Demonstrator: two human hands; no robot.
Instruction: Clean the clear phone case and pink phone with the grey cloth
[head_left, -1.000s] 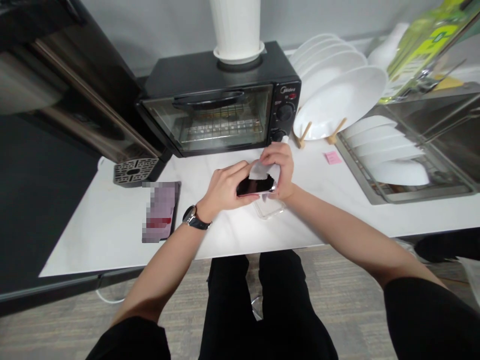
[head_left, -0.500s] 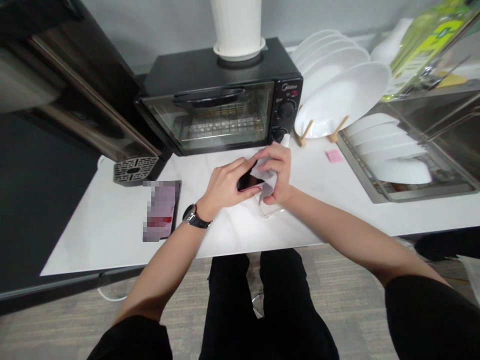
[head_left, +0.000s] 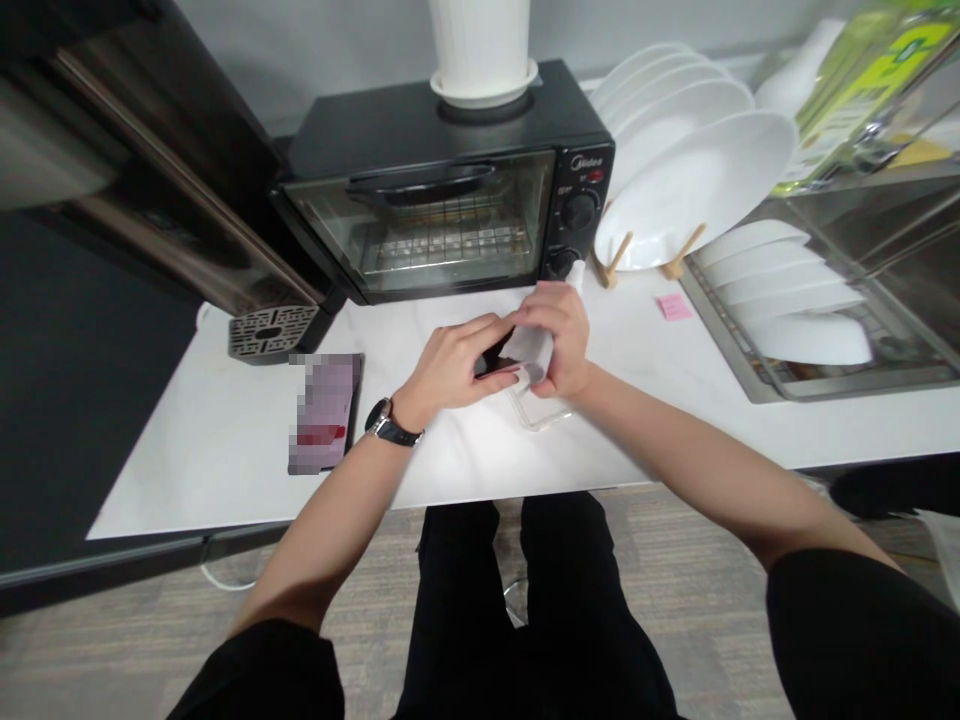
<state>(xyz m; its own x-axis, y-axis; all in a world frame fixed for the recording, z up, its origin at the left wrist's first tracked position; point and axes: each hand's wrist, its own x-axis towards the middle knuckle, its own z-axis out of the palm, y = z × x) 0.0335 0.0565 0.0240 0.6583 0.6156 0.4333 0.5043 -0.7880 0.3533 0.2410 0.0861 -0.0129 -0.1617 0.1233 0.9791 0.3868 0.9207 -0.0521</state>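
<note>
My left hand [head_left: 457, 368] is closed around the edges of a dark-screened phone [head_left: 492, 357] with a pinkish side, held just above the counter. In my right hand [head_left: 564, 330] is a pale grey-white cloth or tissue [head_left: 529, 348], pressed over the phone's right part and hiding it. Under my hands lies a clear phone case [head_left: 541, 412] on the white counter [head_left: 450, 465]. Behind my right hand the white tip of a small bottle [head_left: 576, 275] shows; its lower part is hidden.
A tablet-like device [head_left: 326, 410] lies on the left of the counter, near a drinks machine's drip tray [head_left: 271, 333]. The black toaster oven [head_left: 450, 225] stands behind. To the right are white plates [head_left: 697, 190] in a wooden rack, a pink note [head_left: 674, 307] and a metal dish basin [head_left: 739, 370].
My right hand has shifted slightly, and the cloth is bunched differently over the phone. My left hand keeps its hold. The whole view has tilted a little.
</note>
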